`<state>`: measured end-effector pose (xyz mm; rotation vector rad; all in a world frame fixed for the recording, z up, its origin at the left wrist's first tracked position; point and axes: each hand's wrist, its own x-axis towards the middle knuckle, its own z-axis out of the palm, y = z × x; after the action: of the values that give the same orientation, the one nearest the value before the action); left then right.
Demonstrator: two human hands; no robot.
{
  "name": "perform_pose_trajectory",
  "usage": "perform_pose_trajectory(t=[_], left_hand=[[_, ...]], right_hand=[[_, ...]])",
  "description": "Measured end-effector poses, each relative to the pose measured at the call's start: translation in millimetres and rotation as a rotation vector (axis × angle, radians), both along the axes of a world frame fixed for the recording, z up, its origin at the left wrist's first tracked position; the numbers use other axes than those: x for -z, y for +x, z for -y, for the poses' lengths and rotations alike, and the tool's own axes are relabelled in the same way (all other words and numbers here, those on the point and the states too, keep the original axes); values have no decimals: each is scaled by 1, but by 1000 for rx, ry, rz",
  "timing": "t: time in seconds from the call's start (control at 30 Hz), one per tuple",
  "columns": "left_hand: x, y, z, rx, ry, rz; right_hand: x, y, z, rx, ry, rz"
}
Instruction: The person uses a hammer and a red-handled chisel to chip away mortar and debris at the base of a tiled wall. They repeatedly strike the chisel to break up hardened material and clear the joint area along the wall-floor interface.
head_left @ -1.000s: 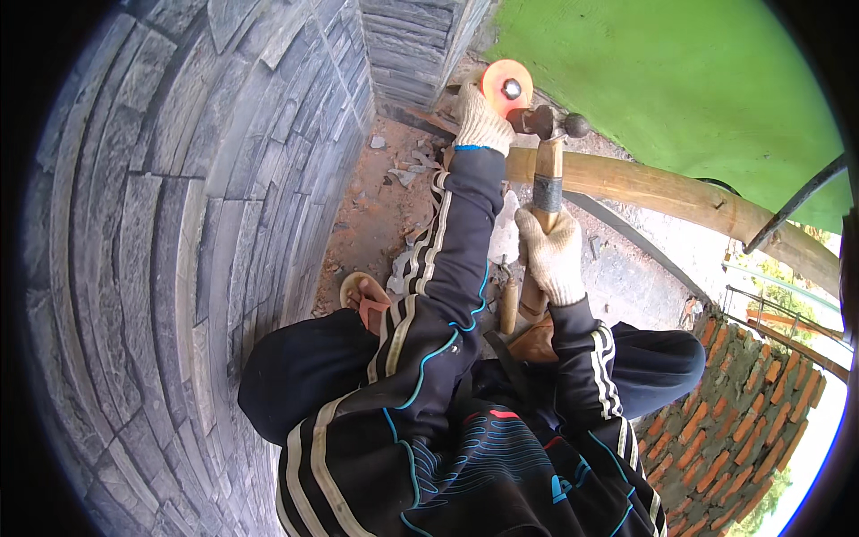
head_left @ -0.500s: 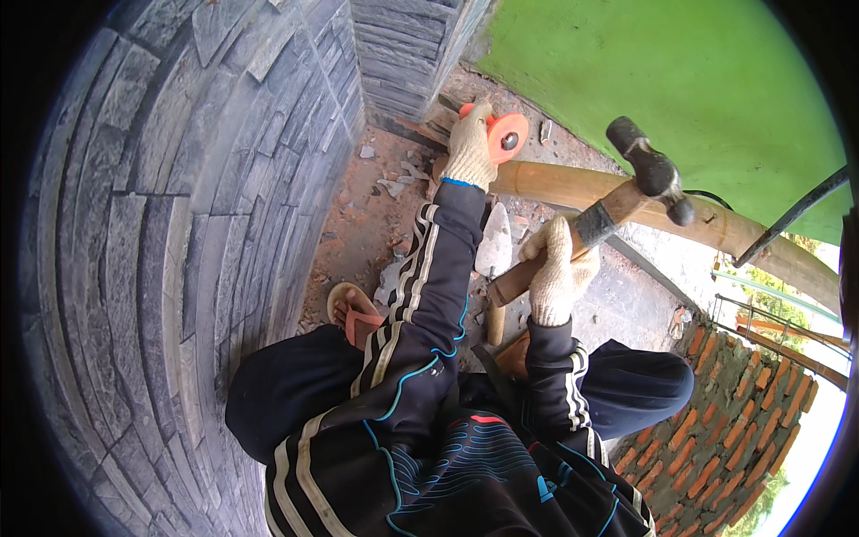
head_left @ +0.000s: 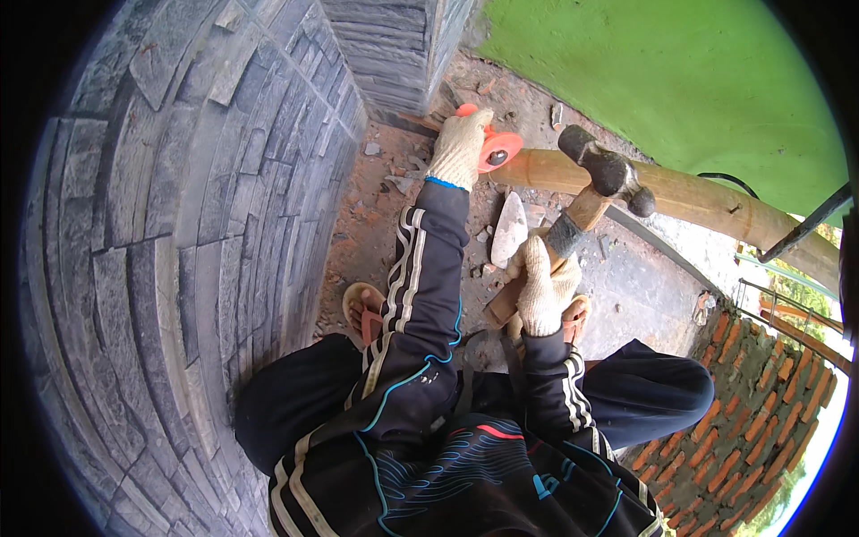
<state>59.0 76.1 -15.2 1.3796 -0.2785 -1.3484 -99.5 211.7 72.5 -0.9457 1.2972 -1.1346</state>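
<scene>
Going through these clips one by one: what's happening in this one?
A person squats on a dirt floor beside a stone wall. The gloved left hand grips an orange-handled tool set against the end of a bamboo pole. The gloved right hand holds a hammer by its wooden handle, head raised above the pole and apart from it. A flat stone lies on the ground between the hands.

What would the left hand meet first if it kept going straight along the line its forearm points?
The left hand already grips an orange-guarded tool. Straight beyond lies rubble-strewn ground, then probably the grey stone pillar, though depth is unclear.
</scene>
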Motion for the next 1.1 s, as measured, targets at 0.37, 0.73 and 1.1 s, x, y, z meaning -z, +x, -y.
perform_pose_trajectory(t=[0.37, 0.73, 1.1], left_hand=[[-17, -5, 2, -62, -54, 2], [-8, 18, 2, -38, -44, 75], [-31, 0, 5, 3, -32, -197]], right_hand=[[3, -3, -4, 60, -52, 66], [43, 33, -7, -115, 89, 128], [4, 14, -1, 85, 2, 176]])
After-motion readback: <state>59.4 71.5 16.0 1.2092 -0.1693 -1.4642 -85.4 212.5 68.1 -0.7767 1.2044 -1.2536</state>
